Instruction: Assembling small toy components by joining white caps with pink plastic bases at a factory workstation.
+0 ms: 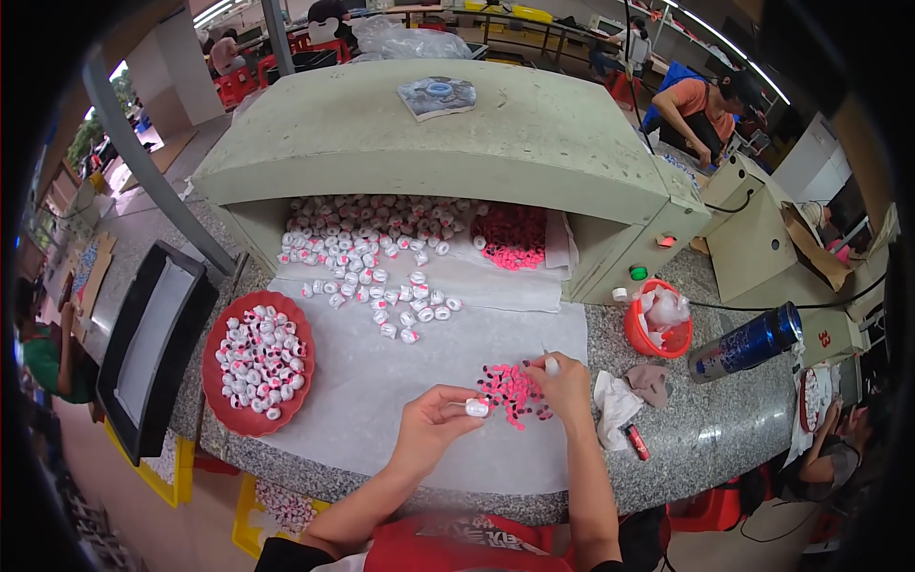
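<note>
My left hand [437, 424] pinches a small white rounded plastic piece [477, 407] between thumb and fingertips, at the left edge of a loose pile of small pink and dark pieces [515, 389]. Over the pile's right side, my right hand [566, 383] is closed on a slim white tool [552, 366], mostly covered by the fingers, so its exact kind cannot be told. Both hands are above a white paper sheet [381, 429]. A red scalloped plate [250, 425] at the left holds many white pieces with pink and dark marks.
Behind the sheet stands a pale green metal hood [429, 153], with heaped white pieces [367, 234] and red-pink pieces [515, 238] under it. To the right are a red basket [658, 338], blue can [748, 343], crumpled cloth [618, 405] and red tube [637, 442]. A black tray [157, 348] lies left.
</note>
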Demonstrator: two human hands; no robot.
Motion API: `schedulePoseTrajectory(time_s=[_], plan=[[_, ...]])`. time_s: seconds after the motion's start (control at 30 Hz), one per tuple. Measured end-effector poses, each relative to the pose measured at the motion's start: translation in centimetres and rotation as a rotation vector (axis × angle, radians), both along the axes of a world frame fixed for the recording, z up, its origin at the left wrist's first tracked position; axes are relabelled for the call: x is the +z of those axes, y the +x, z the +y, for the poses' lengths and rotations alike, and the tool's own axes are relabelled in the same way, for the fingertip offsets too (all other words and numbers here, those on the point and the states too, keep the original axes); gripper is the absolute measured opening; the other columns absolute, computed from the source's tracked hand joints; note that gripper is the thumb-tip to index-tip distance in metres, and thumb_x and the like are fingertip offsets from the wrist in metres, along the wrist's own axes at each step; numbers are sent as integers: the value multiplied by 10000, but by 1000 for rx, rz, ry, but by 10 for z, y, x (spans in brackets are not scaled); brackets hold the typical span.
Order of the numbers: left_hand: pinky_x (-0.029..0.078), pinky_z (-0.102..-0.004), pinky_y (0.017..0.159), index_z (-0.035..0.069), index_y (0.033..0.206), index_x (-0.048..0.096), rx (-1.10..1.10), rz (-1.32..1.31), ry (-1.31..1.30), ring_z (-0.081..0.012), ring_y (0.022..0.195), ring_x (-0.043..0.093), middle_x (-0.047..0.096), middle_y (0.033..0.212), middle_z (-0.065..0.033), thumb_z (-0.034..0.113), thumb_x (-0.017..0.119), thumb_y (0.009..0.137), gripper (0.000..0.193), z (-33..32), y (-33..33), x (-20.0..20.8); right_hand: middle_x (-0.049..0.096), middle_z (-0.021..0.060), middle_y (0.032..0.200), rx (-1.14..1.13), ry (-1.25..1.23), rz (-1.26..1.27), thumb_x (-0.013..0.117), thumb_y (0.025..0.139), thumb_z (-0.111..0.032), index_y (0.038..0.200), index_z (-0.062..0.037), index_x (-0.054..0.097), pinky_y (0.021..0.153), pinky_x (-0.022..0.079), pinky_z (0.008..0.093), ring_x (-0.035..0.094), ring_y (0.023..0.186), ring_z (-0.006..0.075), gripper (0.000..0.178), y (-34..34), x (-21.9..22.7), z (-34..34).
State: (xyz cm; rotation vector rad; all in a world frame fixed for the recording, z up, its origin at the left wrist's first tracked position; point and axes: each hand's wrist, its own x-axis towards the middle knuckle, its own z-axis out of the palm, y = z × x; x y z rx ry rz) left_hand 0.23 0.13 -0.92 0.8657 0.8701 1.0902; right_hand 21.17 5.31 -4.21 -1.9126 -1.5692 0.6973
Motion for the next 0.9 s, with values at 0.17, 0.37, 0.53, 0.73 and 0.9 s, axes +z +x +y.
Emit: schedulePoseTrajectory(time_s=[0.17,0.37,0.53,0.73,0.9], plan=[[504,-287,771,-40,1014,533,-24,-17,15,-210,880,619,614,971,-139,-112,590,727,301,2,2,3,609,57,626,-45,-77,544,672,710,-54,801,19,637,479,445,215,550,518,79,121,4,7,-13],[505,-297,786,-44,1039,531,59,3,48,-205,860,621,611,978,-147,-108,593,728,324,-1,1,2,600,37,627,-22,-103,703,664,720,-46,799,22,631,474,426,201,532,522,72,110,-2,20,-21],[505,-291,783,-44,1040,534,48,13,55,-201,855,622,610,983,-149,-108,590,731,321,-1,0,4,593,34,627,1,-51,594,653,726,-34,808,33,630,469,405,196,514,524,63,108,-4,20,-26],[504,-273,774,-44,1039,535,58,59,97,-183,870,613,607,990,-146,-110,583,740,310,-3,3,5,600,26,657,1,-80,702,660,725,-29,801,19,633,495,416,196,521,558,57,94,-10,40,-40],[503,-263,784,-53,1034,534,79,78,169,-177,899,597,581,1029,-145,-125,567,746,299,-7,9,5,613,23,704,196,-66,754,670,719,-20,793,1,633,563,439,204,545,630,62,85,-35,69,-62]])
